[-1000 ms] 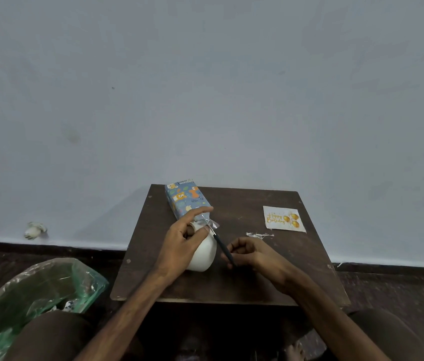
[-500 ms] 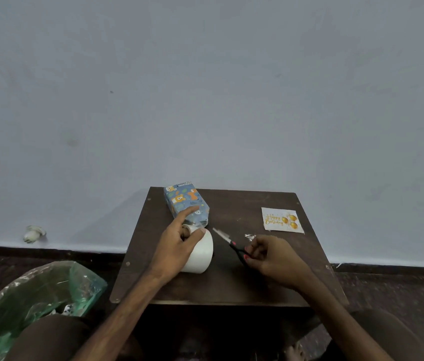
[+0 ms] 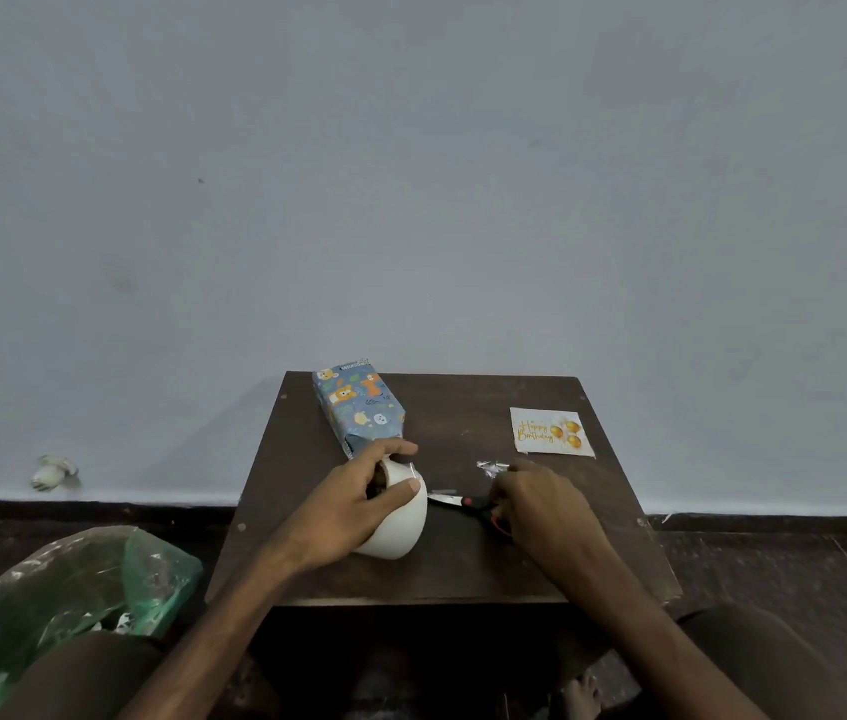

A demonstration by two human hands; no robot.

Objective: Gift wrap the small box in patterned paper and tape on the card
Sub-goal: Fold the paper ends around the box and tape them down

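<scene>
Box (image 3: 359,407), already in blue animal-print paper, lies near the tabletop's (image 3: 468,569) far left corner, long axis angled toward the middle. Left hand (image 3: 356,506) grips the white tape roll (image 3: 400,519) just at the box's near end, thumb and fingers curled round its rim. Right hand (image 3: 540,504) curls over the handles of the scissors (image 3: 455,500), blades flat on the tabletop, pointing at the roll. Birthday card (image 3: 551,431) flat near the right edge. Crumpled tape scrap (image 3: 491,467) between card and right hand.
</scene>
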